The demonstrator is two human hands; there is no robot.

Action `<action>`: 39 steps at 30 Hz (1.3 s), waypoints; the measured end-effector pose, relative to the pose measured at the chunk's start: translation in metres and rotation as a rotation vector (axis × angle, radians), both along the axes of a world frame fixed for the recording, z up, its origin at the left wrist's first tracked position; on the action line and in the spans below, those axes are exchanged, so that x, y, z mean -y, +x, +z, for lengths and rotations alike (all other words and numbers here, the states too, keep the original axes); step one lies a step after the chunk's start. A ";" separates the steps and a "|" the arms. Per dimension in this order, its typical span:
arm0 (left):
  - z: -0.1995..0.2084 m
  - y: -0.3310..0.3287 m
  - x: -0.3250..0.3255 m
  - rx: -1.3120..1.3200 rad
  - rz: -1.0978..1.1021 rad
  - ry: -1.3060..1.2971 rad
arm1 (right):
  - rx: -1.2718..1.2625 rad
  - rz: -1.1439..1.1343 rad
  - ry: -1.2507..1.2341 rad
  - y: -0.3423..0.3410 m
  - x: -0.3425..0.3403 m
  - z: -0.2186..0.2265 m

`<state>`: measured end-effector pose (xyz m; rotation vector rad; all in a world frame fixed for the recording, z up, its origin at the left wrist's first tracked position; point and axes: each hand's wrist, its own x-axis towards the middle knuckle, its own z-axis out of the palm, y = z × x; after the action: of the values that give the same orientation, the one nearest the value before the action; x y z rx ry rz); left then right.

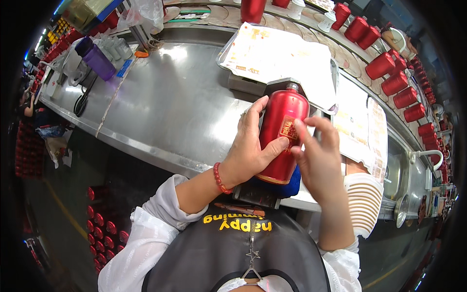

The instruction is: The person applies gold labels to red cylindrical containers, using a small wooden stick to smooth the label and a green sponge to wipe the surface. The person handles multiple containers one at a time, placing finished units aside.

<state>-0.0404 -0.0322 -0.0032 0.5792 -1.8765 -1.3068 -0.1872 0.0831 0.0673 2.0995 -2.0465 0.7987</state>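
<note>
Taking the red bottle point(275, 129) as my mark, I see it held between the two hands, its long axis running away from the wearer with a slight lean to the right, neck at the far end and base at the near one. The left hand point(247, 151) is the closer: it is wrapped firmly around the bottle's left side, fingers along the flank, thumb across the front. To the bottle's right, the right hand point(318, 153) has half-curled, blurred fingers beside the gold label point(288, 127); I cannot tell whether they touch it or pinch anything. Just beyond the bottle's neck I have the paper-covered tray point(335, 82), by its base a blue cloth point(291, 188), and well to its left a purple cup point(96, 59)
</note>
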 end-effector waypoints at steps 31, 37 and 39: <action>0.001 -0.018 0.020 -0.066 -0.072 0.231 | 0.142 -0.013 -0.056 -0.009 0.000 -0.024; 0.003 -0.014 0.019 -0.022 -0.083 0.211 | 0.147 -0.018 -0.016 -0.012 -0.002 -0.023; 0.004 -0.013 0.018 0.011 -0.089 0.197 | 0.171 -0.029 0.042 -0.016 -0.005 -0.021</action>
<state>-0.0539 -0.0507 0.0011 0.6097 -1.8117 -1.5619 -0.2028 0.0881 0.0466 2.0836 -2.1906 0.9706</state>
